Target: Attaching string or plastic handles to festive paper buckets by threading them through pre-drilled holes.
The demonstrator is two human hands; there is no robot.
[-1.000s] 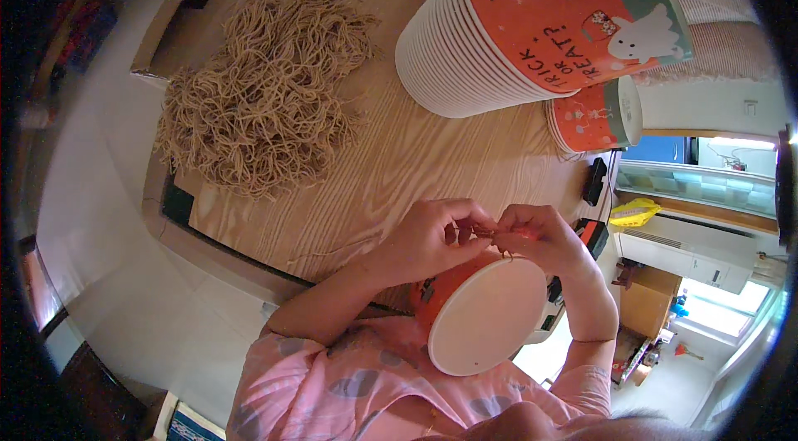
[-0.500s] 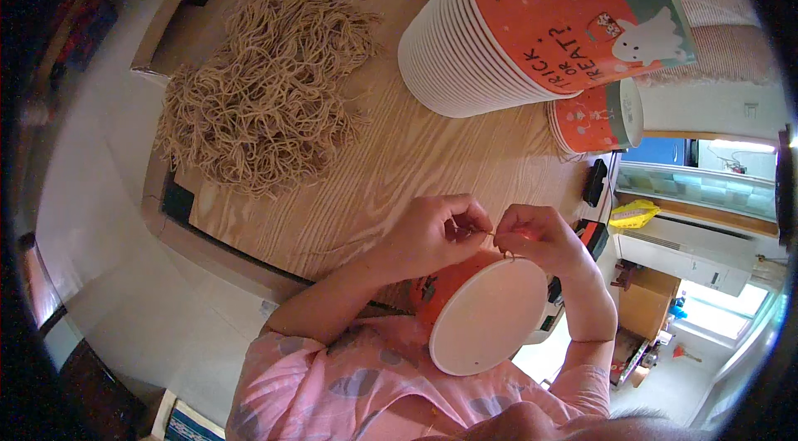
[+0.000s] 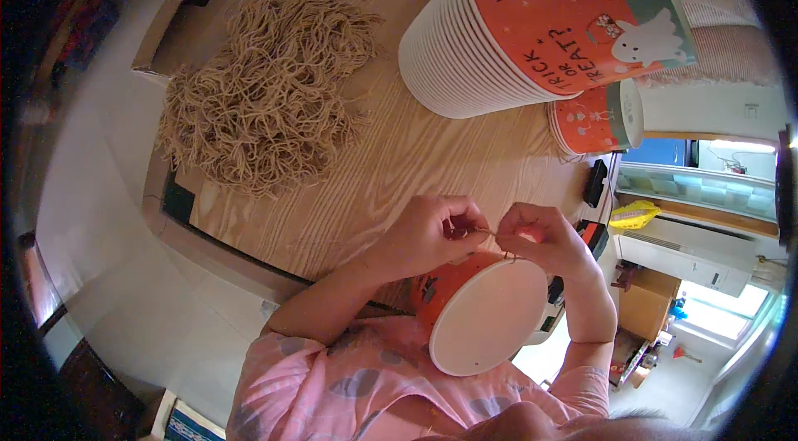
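Note:
An orange paper bucket (image 3: 490, 320) with a white rim rests tilted against my front, its pale round opening or inside turned up. A small dark hole shows near the rim's lower edge. Above the opposite edge, my left hand (image 3: 436, 235) pinches a thin tan piece of string (image 3: 491, 232) between thumb and fingers. Close beside it, my right hand (image 3: 544, 240) is closed on the same string, fingertips nearly touching those of the left. A bit of string hangs at the bucket's rim below the right fingers. The exact shape of the string is too small to make out.
A large heap of tan cut strings (image 3: 266, 92) lies on the wooden table (image 3: 399, 158) at the left. Nested stacks of white-rimmed paper buckets (image 3: 465, 50) stand at the far right, with a smaller orange stack (image 3: 590, 121) beside them. Dark small objects (image 3: 594, 183) lie along the right edge.
My fingers have shifted slightly on the string, the right hand's fingertips moving a little. The bucket, string heap and stacks stay in place.

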